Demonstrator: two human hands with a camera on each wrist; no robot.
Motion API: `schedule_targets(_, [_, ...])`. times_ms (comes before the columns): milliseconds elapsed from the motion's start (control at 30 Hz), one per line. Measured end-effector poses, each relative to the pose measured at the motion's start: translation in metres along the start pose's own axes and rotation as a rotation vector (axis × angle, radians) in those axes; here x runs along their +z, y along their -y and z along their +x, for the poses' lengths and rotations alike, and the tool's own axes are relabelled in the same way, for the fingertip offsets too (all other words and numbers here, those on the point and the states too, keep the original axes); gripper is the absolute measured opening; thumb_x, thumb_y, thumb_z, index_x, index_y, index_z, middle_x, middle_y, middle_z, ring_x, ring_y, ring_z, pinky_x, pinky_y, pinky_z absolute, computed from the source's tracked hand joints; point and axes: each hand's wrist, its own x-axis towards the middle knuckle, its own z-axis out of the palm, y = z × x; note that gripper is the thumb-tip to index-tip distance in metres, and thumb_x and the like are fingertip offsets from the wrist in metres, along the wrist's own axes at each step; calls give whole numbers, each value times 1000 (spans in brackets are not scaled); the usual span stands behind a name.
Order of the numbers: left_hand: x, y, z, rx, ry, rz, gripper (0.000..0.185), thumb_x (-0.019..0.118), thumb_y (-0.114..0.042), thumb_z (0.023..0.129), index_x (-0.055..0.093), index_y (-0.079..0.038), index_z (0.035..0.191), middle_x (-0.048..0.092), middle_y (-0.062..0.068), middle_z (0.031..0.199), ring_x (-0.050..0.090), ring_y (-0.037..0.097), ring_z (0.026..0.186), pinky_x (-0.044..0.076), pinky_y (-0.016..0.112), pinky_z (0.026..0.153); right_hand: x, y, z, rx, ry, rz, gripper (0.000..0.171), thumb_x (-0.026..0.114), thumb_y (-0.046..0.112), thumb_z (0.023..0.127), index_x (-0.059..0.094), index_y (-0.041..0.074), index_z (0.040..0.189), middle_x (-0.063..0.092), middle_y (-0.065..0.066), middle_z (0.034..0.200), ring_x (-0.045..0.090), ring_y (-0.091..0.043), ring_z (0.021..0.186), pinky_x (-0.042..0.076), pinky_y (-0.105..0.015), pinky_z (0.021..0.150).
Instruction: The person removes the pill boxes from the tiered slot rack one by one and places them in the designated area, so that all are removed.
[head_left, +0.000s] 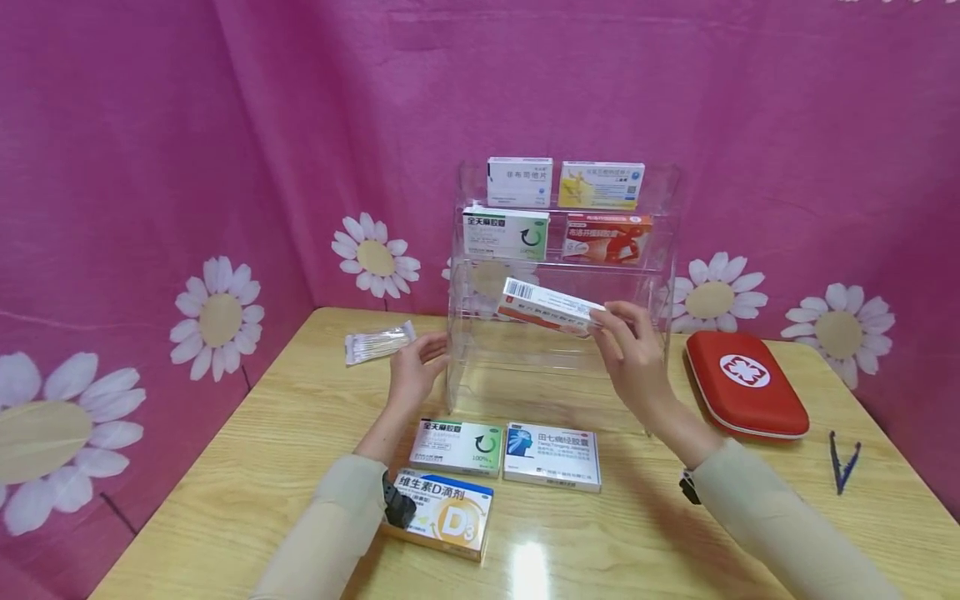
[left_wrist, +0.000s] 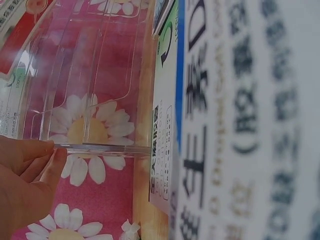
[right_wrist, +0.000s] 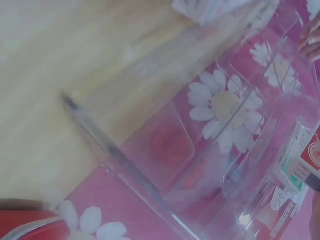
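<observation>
A clear acrylic tiered rack (head_left: 555,375) stands on the table. My left hand (head_left: 417,367) is at its left side, and in the left wrist view the thumb and fingers (left_wrist: 37,172) pinch the rack's edge. My right hand (head_left: 633,354) grips a white and brown-red medicine box (head_left: 547,308) by its right end. The box is held tilted before the rack's middle tiers, printed narrow side showing. On the top tier stand a white box (head_left: 519,183) and a yellow-white box (head_left: 600,185). Below them are a green-white box (head_left: 506,235) and a red box (head_left: 607,239).
Before the rack lie a green-white box (head_left: 456,447), a blue-white box (head_left: 552,456) and a vitamin D box (head_left: 442,515). A packet of cotton swabs (head_left: 380,342) lies left. A red first-aid case (head_left: 746,385) and blue tweezers (head_left: 843,462) are at right.
</observation>
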Motion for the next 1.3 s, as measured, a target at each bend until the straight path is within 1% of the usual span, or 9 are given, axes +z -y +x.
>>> schedule_targets(133, [-2,-1,-2,-9,-8,6,33,64,11,85,62,11,118,67,29,118,67,40,110,57,42,99,-12,8,-13,-50,47,48,19,66,9,92,68,0,108,60,-25,106,61,-31,86,45,-1,95])
schedule_targets(267, [-3,-1,-3,-19,-8,13,34,64,10,86,63,10,119,67,28,119,67,39,111,57,42,100,-24,17,-27,-92,112,37,29,56,25,99,69,1,109,61,-23,104,61,-26,84,60,-18,78])
schedule_targets(333, [-4,-2,-3,-19,-8,17,33,64,10,86,62,10,119,67,28,119,67,39,111,57,42,100,-30,22,-34,-111,135,37,30,56,26,99,70,1,107,62,-22,102,61,-25,85,61,-29,67])
schedule_targets(400, [-4,-2,-3,-24,-10,20,34,64,10,86,62,10,119,67,28,119,67,39,111,57,43,100,-35,26,-40,-120,153,51,32,55,28,99,70,0,106,63,-21,101,63,-26,88,61,-31,64])
schedule_targets(533, [-4,-1,-2,-38,-9,29,34,64,9,86,62,9,120,66,27,121,66,38,112,56,42,100,-44,33,-50,-129,172,99,34,56,30,99,71,0,102,64,-19,99,63,-24,87,59,-20,64])
schedule_targets(633, [-3,-1,-1,-35,-5,36,33,64,9,87,62,9,120,66,27,121,67,38,112,56,41,100,-50,39,-56,-128,194,141,35,56,31,99,71,0,101,64,-17,98,62,-19,84,56,-8,75])
schedule_targets(733, [-2,-1,0,-32,-1,23,34,63,9,87,62,9,121,66,27,121,67,38,112,56,42,100,-57,45,-61,-126,222,175,35,56,31,98,71,0,100,63,-15,98,61,-17,84,53,-4,86])
schedule_targets(1100, [-1,-1,-1,-46,3,5,35,64,8,87,62,8,122,66,27,121,66,38,113,57,41,99,-81,64,-88,-108,351,210,33,53,34,100,72,7,102,63,-10,101,62,-10,82,54,-3,78])
schedule_targets(1300, [0,-3,-1,-48,2,12,34,64,7,88,62,8,122,66,26,121,67,37,113,57,41,99,-92,72,-93,-35,461,235,32,54,35,99,71,10,105,62,-6,104,59,-9,94,52,-2,87])
